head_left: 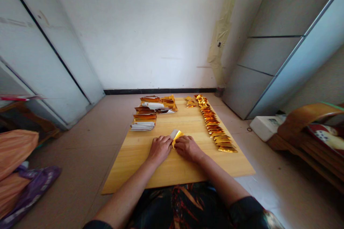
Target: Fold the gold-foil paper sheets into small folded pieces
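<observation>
A small sheet of gold foil paper point(176, 136), white on one face, is partly folded at the middle of the wooden board point(188, 168). My left hand point(161, 146) grips its left side with curled fingers. On its right side, my right hand point(188, 146) presses with fingers bent over the gold face. The fingertips hide the paper's lower part. Stacks of gold and white foil sheets point(145, 116) lie at the board's back left. Along the right edge runs a long row of folded gold foil pieces point(213, 123), with a few more folded pieces point(190, 102) beside its far end.
A white wall point(161, 35) stands behind the board. At right are a grey refrigerator point(266, 57), a white box point(264, 127) and a wooden bench point(298, 139). Orange and purple bags point(34, 182) lie at left, near a pale cabinet point(40, 50).
</observation>
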